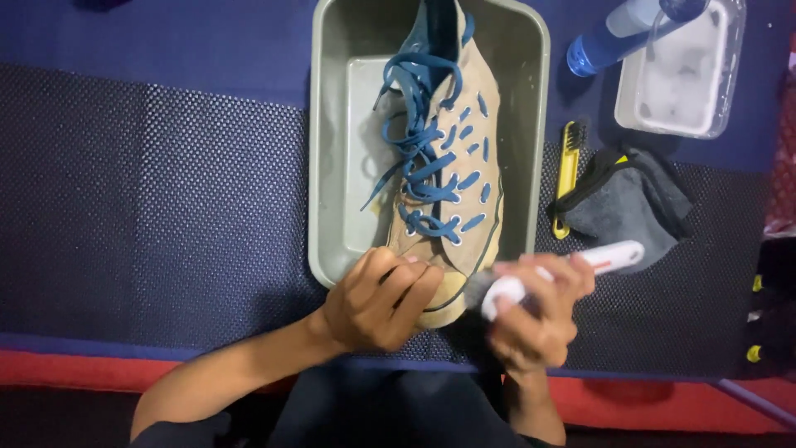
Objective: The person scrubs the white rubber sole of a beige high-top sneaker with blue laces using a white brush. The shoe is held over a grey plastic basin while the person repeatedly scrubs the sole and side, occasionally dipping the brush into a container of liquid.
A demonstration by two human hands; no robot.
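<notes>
A tan canvas sneaker [464,158] with blue laces lies in a grey plastic basin [332,149], its toe sticking out over the near rim. My left hand [377,303] grips the toe of the sneaker from the left. My right hand [535,319] is closed around a white brush [609,255] with a white handle. The brush head is pressed against the toe's right side and looks blurred.
A yellow-handled brush [567,170] and a folded grey cloth [626,203] lie right of the basin. Farther back stand a blue bottle [609,37] and a clear tub of foamy water [684,70]. A dark blue mat [157,191] covers the table.
</notes>
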